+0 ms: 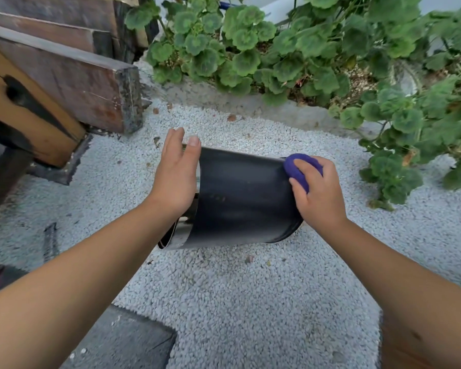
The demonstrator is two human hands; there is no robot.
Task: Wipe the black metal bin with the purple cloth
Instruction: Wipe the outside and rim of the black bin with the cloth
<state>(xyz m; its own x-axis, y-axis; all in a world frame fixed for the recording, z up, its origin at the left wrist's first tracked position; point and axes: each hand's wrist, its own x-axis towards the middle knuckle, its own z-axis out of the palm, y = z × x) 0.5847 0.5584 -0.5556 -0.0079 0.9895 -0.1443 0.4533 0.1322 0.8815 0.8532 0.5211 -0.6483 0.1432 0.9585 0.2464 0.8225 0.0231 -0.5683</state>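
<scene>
Two bare forearms enter from the lower corners and meet at the black metal bin (240, 198), which lies on its side on the white gravel (224, 302), about midway between the concrete kerb (250, 102) and the dark paving slab (128, 339). Its open mouth faces left and its closed base faces right.

Bin condition: smooth matte black wall with a faint dusty haze. A bare silvery strip shows along the rim at the mouth.

Left hand (177, 173): fingers extended and held loosely together, palm laid flat against the mouth end of the bin. The thumb rests on the upper wall. Nothing is gripped.

Right hand (318, 194): fingers curled closed over the purple cloth (300, 169), which is bunched into a ball. The cloth is pressed against the upper right edge of the bin, at the base end, and protrudes past the fingertips toward the bin wall.

Surroundings: weathered wooden planks (72, 75) stand at the left edge of the gravel; geranium plants (290, 49) line the far edge behind the kerb.
</scene>
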